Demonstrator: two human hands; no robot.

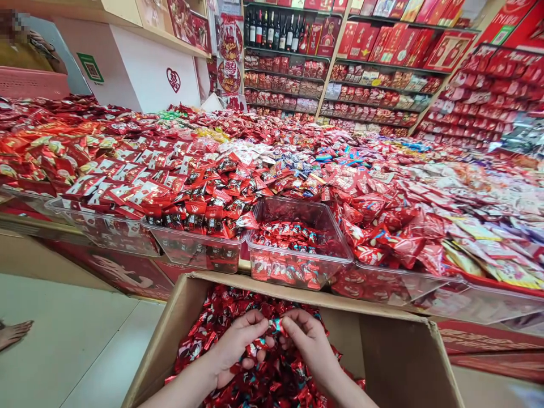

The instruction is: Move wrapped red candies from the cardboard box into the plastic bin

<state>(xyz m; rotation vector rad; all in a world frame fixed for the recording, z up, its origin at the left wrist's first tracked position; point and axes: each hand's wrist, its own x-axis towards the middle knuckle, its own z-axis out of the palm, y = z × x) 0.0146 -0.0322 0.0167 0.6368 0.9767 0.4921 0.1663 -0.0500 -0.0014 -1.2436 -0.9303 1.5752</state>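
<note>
Over an open cardboard box (386, 351), my left hand (242, 345) and my right hand (308, 343) meet at a small wrapped candy (276, 325). Thumb and fingers of each hand pinch one end of its red and teal wrapper. A few more red candies (254, 348) rest in the curled lower fingers of my left hand. Beneath both hands lies a heap of shiny red wrapped candies (272, 385) in the box. Just beyond its far edge stands a clear plastic bin (340, 258), partly filled with similar small red candies (293, 235).
Bins of packaged sweets (195, 209) spread across the counter ahead. A clear bin of larger red packets (391, 226) stands to the right. Behind are shelves with wine bottles (276, 31) and red gift boxes (399, 45). At the left, someone's bare foot (15, 333) shows on the tiled floor (106, 340).
</note>
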